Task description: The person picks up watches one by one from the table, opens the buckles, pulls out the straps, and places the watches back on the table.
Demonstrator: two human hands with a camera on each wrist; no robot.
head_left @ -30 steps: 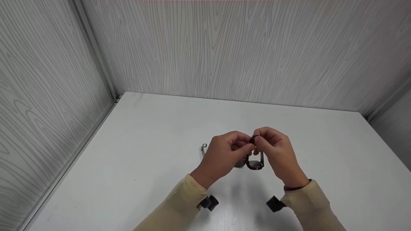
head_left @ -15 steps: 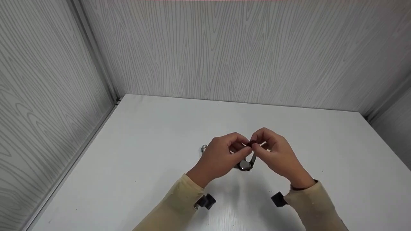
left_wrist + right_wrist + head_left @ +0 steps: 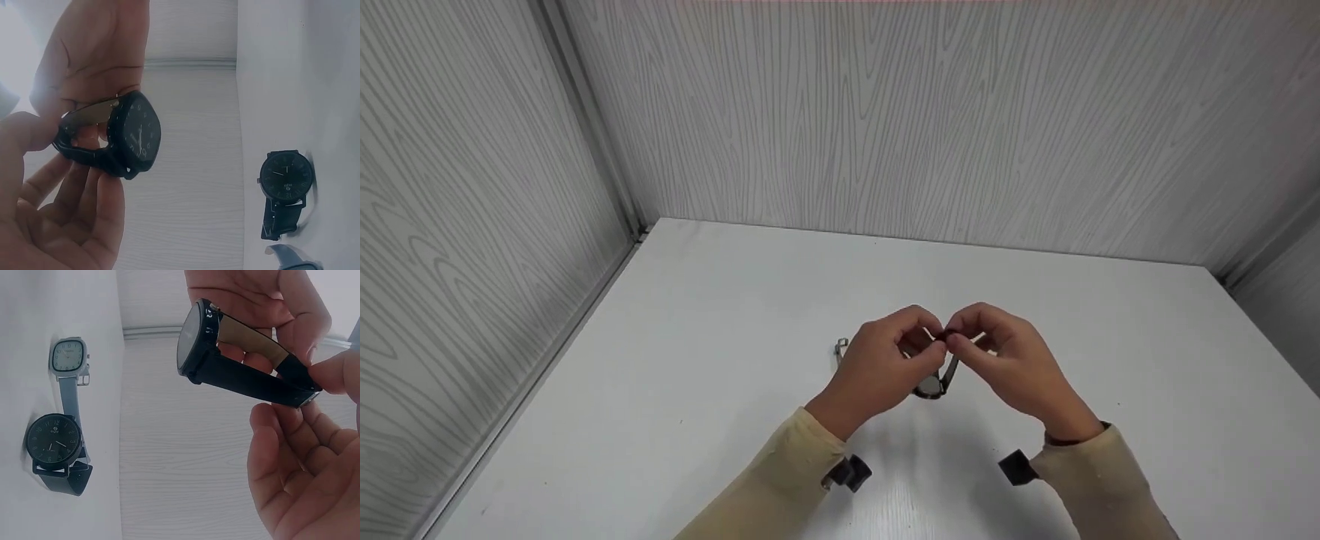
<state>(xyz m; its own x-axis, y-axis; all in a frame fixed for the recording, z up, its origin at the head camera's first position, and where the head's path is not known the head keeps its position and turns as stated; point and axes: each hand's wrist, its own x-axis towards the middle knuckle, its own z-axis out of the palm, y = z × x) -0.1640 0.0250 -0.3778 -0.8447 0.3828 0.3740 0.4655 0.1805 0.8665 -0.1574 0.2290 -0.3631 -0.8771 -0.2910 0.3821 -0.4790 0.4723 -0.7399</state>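
A wristwatch [image 3: 140,135] with a black strap hangs in a loop between both hands, its strap ends pinched at the fingertips. Its dial faces down, so the head view shows the grey case back [image 3: 930,386]. My left hand [image 3: 881,364] pinches the strap ends with thumb and fingers from the left. From the right, the thumb and fingertips of my right hand [image 3: 1012,360] pinch the strap [image 3: 253,379] at the same spot. Fingers hide the buckle area in the head view. In the right wrist view the strap's tan lining [image 3: 247,337] shows.
A round black watch [image 3: 54,441] lies on the white table [image 3: 735,315]. Beside it lies a squarish pale watch [image 3: 67,357] with a blue-grey strap; in the head view only a buckle [image 3: 841,345] sticks out past the left hand. Wood-grain panels [image 3: 855,112] enclose the table.
The held watch has turned and its case has swung left, lying closer under the left hand. The fingertips have drawn a little nearer together on the strap, with the right wrist lower and further right.
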